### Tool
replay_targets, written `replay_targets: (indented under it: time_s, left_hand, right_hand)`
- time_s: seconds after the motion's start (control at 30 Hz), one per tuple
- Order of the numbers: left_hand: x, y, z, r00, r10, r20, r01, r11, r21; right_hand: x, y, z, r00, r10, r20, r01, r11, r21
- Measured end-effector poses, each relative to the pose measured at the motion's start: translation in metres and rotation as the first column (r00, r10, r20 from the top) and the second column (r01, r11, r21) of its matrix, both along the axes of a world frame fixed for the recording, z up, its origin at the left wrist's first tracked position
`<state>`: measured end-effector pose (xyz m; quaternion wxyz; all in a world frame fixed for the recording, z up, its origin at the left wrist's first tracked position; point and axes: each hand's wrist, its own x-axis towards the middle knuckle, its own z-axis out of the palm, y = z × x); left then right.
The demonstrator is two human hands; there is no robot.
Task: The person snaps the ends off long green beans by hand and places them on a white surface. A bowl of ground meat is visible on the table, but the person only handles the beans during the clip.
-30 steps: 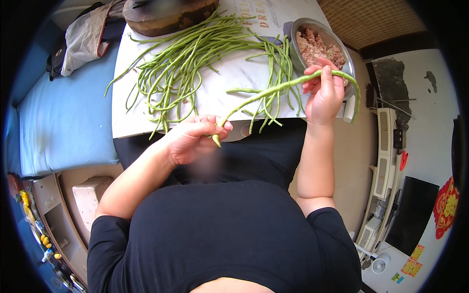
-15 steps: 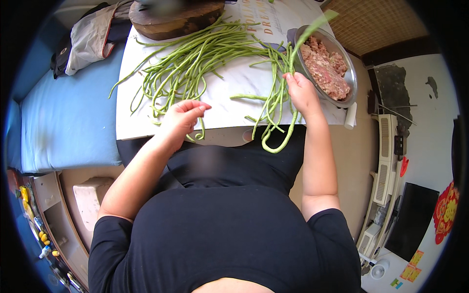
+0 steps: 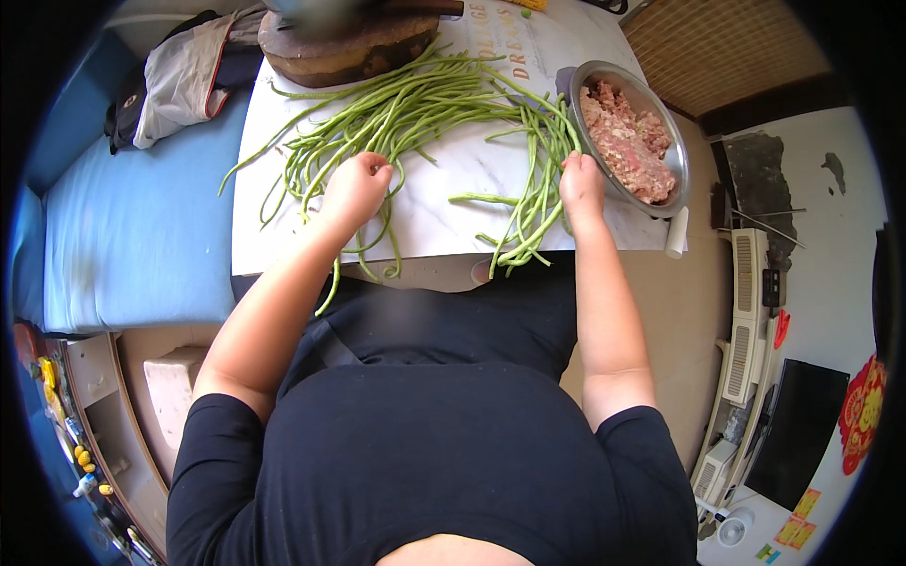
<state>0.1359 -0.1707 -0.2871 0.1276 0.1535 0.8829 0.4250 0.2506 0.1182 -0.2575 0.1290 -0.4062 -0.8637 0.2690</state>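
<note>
Both arms are stretched forward from the torso, twelve being straight ahead of this person. The left forearm slants in toward one o'clock from a bent elbow set wide at about ten, and the left grip sits near half past eleven, knuckles up, fingers curled under and thumb close to the forefinger. Over on the other side the right forearm runs almost straight, a shade short of twelve, ending in the right grip at one o'clock, fingers bent, thumb beside forefinger. From here I can't make out whether either pair of tips meets. The two are well apart.
</note>
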Motion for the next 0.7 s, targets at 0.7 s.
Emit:
replay_targets:
  time_s: [0.7]
  left_hand:
    - [0.068,0.004,0.069,0.692,-0.367,-0.622,0.498,0.866,0.042]
  right_hand:
    - [0.012,-0.125,0.038,0.856,0.070,-0.512,-0.515,0.043,-0.856]
